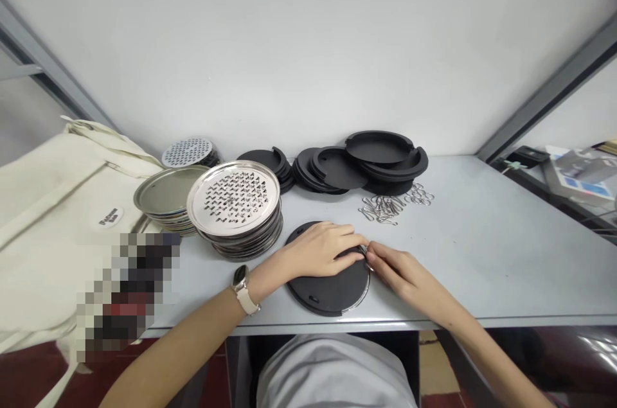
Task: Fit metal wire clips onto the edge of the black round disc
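A round black disc (pixel 332 292) lies flat near the table's front edge, with a shiny metal rim showing along its right side and a small slot near the front. My left hand (pixel 322 250) rests across its top, fingers stretched toward the right edge. At that edge, the fingers of my right hand (pixel 393 266) are pinched together on a small shiny wire piece (pixel 369 261), mostly covered by the fingertips. Beyond my hands lies a loose heap of bent wire loops (pixel 383 207).
Left of the disc stands a stack of round metal graters (pixel 234 199), beside a stack of round metal plates (pixel 168 189). Black round holders (pixel 380 148) and black discs (pixel 263 160) are piled along the wall. A cream cloth bag (pixel 58 196) covers the left end.
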Motion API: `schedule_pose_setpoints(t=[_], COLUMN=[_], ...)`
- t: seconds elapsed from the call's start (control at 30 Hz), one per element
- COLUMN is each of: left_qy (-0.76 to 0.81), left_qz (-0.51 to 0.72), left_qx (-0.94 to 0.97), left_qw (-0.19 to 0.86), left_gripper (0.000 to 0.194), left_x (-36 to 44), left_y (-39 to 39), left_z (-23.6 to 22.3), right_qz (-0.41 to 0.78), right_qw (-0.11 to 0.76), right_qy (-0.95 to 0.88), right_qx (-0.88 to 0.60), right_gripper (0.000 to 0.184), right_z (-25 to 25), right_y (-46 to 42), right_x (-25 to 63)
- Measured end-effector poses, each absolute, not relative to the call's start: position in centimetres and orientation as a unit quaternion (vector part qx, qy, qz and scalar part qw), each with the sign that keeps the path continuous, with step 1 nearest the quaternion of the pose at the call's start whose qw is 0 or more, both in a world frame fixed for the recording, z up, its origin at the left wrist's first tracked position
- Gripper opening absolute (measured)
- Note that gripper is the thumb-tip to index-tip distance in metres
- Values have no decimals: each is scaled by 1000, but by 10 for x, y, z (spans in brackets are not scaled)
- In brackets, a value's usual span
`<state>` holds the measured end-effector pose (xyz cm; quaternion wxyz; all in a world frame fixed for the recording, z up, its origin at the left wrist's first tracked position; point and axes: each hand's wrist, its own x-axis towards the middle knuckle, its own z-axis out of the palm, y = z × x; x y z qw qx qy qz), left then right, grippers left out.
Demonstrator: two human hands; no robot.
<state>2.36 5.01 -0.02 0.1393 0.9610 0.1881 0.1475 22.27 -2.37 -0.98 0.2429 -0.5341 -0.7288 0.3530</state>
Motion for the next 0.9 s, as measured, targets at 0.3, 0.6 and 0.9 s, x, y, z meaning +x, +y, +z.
schedule_pose_setpoints(t=[0.3, 0.6, 0.9], left_qy=[151, 156, 149], left_qz=[215, 193, 197], left_qx=[948, 944, 932], left_qw=[179, 219, 263], left_gripper=[63, 60, 56], left_x=[22, 23, 23], left_y=[46, 46, 49], left_z=[3, 2, 0], right_qz=[353, 348, 304], right_qw=[227, 233, 224], right_qy=[-729, -722, -730], right_qx=[-541, -551, -570], right_gripper=[33, 34, 31], right_z=[-9, -7, -12], right_y=[-21, -25, -28], right_x=[221, 219, 213])
